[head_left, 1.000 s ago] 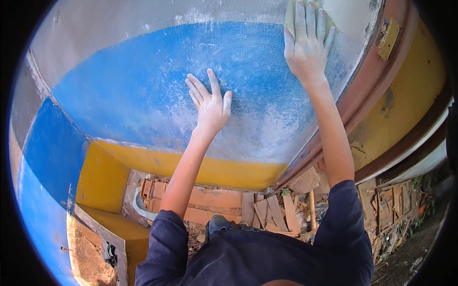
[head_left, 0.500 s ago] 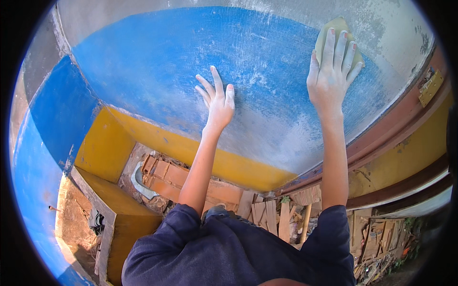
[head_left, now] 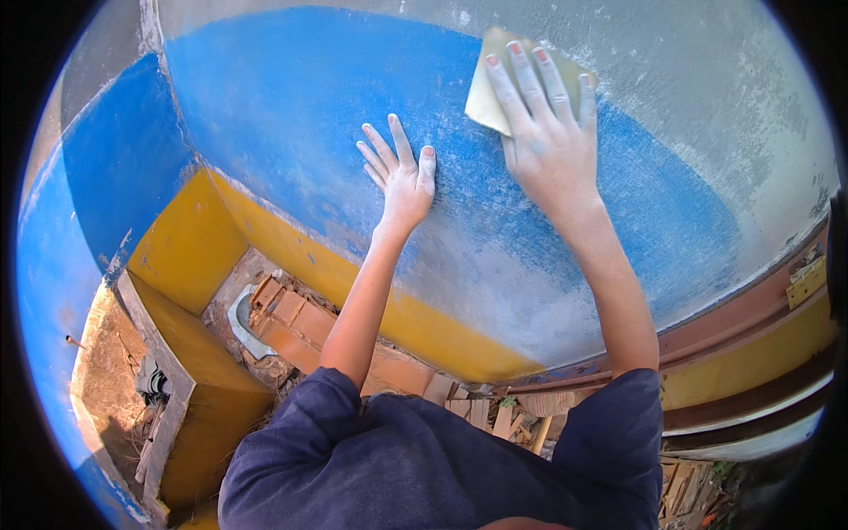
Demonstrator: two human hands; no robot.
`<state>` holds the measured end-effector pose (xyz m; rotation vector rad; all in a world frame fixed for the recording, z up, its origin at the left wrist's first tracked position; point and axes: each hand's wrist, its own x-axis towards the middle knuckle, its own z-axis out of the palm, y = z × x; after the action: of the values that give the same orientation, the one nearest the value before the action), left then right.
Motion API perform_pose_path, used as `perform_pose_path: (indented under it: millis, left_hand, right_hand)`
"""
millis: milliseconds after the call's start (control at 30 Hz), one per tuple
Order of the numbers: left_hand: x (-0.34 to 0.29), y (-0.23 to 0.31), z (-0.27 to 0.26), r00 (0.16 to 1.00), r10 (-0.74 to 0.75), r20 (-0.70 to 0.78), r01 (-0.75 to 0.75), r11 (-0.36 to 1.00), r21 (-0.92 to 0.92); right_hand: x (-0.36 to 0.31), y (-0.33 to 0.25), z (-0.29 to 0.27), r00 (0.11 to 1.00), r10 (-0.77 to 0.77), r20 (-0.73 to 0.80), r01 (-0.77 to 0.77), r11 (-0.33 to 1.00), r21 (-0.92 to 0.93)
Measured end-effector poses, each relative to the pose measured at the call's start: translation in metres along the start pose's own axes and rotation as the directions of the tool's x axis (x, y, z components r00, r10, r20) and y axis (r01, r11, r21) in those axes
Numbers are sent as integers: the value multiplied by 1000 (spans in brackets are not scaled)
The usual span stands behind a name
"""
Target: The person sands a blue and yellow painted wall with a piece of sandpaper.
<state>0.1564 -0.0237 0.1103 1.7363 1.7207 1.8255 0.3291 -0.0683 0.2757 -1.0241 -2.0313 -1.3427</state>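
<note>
Well, in the head view, the person's right hand (head_left: 552,159) is laid over a pale sheet (head_left: 488,102) against the wall (head_left: 636,66). The sheet is near the wall's top edge, at the upper border of a big blue patch (head_left: 309,106). The fingers on it are straight and slightly apart, lying along its face; the thumb is hidden, so I cannot tell whether the hand pinches the sheet.

The left hand (head_left: 406,190) holds nothing visible. It is lower on the blue patch, left of the right hand, with its fingers apart; I cannot tell how firmly the palm touches. Both hands look dusted with white powder.

Along the wall's bottom edge runs a yellow band (head_left: 442,331). Just past its right edge is a brown door frame (head_left: 724,340) with a yellowish hinge (head_left: 806,283). Beyond the wall's lower left corner stands a yellow ledge (head_left: 212,353); near it, on the ground, a curved grey piece (head_left: 246,327) lies beside wooden boards (head_left: 393,369). A dark shirt (head_left: 442,459) fills the lower middle.
</note>
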Motion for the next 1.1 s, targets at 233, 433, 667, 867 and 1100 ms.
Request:
perform_pose_path:
  millis: [233,433,667,867,1100]
  left_hand:
    - [-53,-33,15,991,-126,46,128,991,-43]
    - [-58,-45,14,982,-179,52,184,976,-116]
    - [-58,-77,25,987,-160,22,161,985,-54]
    - [-67,-66,24,963,-268,32,270,951,-152]
    - [-86,-73,21,971,-231,61,238,959,-157]
  right_hand:
    - [25,-48,25,964,-265,16,254,938,237]
    - [70,-60,39,973,-221,-67,223,975,21]
    - [59,-83,50,875,-479,70,463,870,167]
    - [80,-69,42,930,-368,-10,366,927,-84]
    - [71,-81,55,857,-515,-20,513,848,130]
